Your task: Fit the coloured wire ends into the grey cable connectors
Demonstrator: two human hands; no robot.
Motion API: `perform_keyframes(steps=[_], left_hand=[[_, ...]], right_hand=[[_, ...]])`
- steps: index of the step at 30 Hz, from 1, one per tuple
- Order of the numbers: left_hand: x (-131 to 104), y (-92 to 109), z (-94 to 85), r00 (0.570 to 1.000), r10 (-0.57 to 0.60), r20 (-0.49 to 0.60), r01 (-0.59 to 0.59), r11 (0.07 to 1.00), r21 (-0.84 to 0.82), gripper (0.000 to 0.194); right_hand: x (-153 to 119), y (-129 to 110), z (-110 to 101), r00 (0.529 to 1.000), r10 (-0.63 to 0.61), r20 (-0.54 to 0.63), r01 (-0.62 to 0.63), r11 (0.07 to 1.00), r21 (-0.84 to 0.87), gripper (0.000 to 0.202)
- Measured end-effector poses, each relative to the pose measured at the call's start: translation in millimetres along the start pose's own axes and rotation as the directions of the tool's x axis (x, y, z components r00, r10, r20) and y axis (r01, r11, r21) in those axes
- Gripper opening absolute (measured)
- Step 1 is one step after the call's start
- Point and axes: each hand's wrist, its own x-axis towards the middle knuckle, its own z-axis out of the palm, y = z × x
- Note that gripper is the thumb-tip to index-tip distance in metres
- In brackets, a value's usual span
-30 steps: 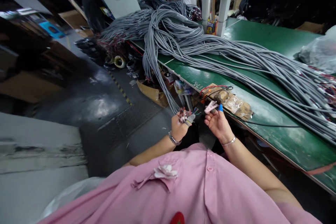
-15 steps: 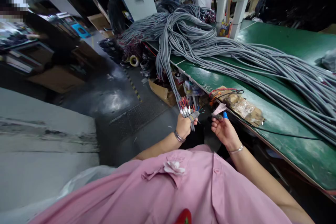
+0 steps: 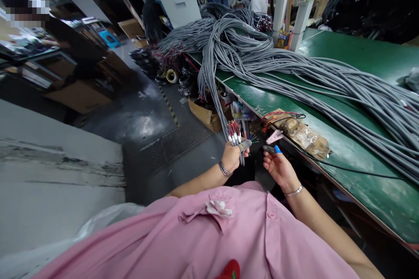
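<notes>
My left hand (image 3: 231, 157) is closed around a bunch of grey cables (image 3: 220, 111), just below their stripped ends. White bands circle these ends, and thin coloured wires (image 3: 234, 129) fan out above the fist. More coloured wires (image 3: 253, 138) stick out to the right, past the grey-covered thumb. My right hand (image 3: 278, 168) is a short way to the right, fingers curled, with a blue cover on the thumb and a grey one on the forefinger. Thumb and forefinger are close together; whatever lies between them is too small to tell. A pink clip-like piece (image 3: 274, 137) is just above them, at the table edge.
Long grey cables (image 3: 294, 67) lie heaped along the green table (image 3: 366, 200). A taped cardboard piece (image 3: 307, 137) with red and black leads is near its edge. Below stands an open carton (image 3: 204, 115). A grey wall (image 3: 59, 174) is at left; two people are farther off.
The view has shifted slightly, so the scene sits a little lower and farther right. My right fingertips have come away from the pink piece. My left hand keeps its hold on the cables.
</notes>
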Motion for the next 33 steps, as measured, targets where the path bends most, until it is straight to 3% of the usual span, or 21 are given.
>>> perform_keyframes(steps=[5,10,14,18,26,33], left_hand=[[-4.2,1.4,2.6,0.997,-0.036,0.067,0.031,0.997,0.077,0.035],[-12.1,-3.7,3.4,0.980,-0.108,0.169,0.071,0.976,0.207,0.034],[-18.5,-10.0,5.1,0.965,-0.143,0.220,0.076,0.955,0.287,0.033],[-21.8,-13.1,6.7,0.954,-0.164,0.250,0.083,0.948,0.306,0.034],[-13.5,-16.3,3.5,0.946,-0.202,0.253,0.170,0.975,0.144,0.035],[1.7,-8.2,-15.2,0.987,-0.108,0.116,0.113,0.993,-0.038,0.035]], right_hand=[[-4.6,-2.1,3.2,0.998,-0.054,-0.023,0.051,0.992,-0.118,0.024],[-11.3,-11.5,19.3,0.993,-0.099,0.060,0.112,0.959,-0.262,0.030],[-12.2,-14.0,30.2,0.989,-0.128,0.068,0.145,0.903,-0.405,0.026],[-11.9,-8.5,31.6,0.968,-0.248,0.032,0.230,0.829,-0.510,0.022],[-13.4,-1.2,21.2,0.911,-0.405,-0.070,0.321,0.807,-0.495,0.021],[-19.2,-15.3,-7.1,0.838,-0.528,-0.136,0.340,0.702,-0.626,0.024]])
